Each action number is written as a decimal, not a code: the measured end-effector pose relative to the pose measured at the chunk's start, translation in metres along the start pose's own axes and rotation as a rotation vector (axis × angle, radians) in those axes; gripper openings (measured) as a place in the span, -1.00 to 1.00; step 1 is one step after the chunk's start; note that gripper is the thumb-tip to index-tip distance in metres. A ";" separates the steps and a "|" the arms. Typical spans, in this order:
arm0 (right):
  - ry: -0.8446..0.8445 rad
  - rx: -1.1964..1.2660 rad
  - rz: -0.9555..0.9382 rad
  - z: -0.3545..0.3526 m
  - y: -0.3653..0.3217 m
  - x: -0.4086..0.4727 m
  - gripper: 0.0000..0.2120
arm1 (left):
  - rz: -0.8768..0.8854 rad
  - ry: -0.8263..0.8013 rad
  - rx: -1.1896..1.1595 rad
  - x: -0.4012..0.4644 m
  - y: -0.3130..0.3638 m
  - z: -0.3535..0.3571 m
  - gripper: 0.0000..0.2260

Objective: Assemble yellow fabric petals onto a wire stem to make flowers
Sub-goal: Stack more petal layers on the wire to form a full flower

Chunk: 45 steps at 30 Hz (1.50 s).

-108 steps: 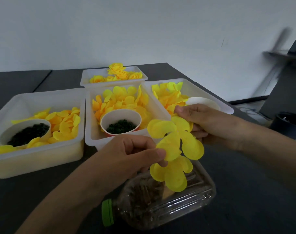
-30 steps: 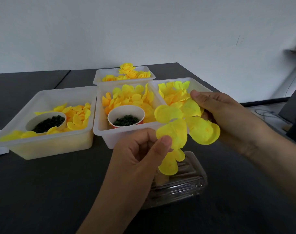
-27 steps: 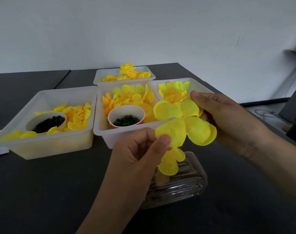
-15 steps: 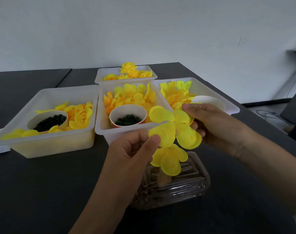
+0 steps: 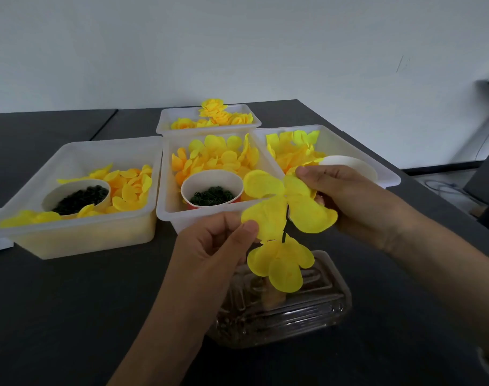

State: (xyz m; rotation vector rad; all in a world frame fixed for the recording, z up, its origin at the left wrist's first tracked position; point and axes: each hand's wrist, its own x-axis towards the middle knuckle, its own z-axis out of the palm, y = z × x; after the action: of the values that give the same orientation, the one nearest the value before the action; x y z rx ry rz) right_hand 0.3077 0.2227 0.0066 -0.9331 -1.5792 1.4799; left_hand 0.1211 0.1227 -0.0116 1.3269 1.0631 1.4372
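A thin dark wire stem carries two sets of yellow fabric petals in front of me. The upper petal piece spreads wide, and the lower flower hangs below it. My left hand pinches the left petal of the upper piece between thumb and fingers. My right hand grips the right side of that piece, thumb on its top petal. The stem's lower end is hidden behind the lower flower.
A clear plastic bottle lies on the black table under the flower. Behind stand white tubs of yellow petals, with paper cups of small green parts.
The upper petal piece has slid down the stem toward the lower flower and both hands came lower and nearer the bottle. My grips on the petals stay the same.
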 end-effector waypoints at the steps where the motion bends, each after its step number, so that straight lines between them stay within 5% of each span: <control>1: -0.004 -0.005 0.016 0.000 0.003 0.000 -0.62 | -0.013 -0.003 0.015 0.000 -0.002 -0.001 -0.78; 6: -0.014 0.005 0.049 0.000 0.011 -0.001 -0.52 | -0.027 -0.024 0.054 -0.001 -0.006 -0.003 -0.80; 10: 0.009 0.037 0.045 -0.002 0.009 -0.003 -0.69 | -0.009 -0.050 0.039 0.001 -0.003 0.000 -0.75; 20: 0.004 0.019 0.030 -0.005 0.003 -0.005 -0.74 | -0.025 -0.059 0.035 0.002 -0.009 -0.007 -0.77; 33: -0.034 0.032 -0.051 0.000 -0.023 -0.011 -0.68 | 0.034 -0.067 -0.104 0.007 0.001 -0.009 -0.76; 45: -0.002 0.013 0.039 -0.003 -0.006 -0.015 -0.68 | 0.025 -0.098 0.026 0.001 -0.007 -0.005 -0.74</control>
State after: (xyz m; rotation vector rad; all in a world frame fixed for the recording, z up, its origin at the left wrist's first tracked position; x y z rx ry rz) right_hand 0.3169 0.2104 0.0115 -0.9599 -1.5586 1.5164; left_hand 0.1165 0.1256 -0.0187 1.4189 1.0073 1.3669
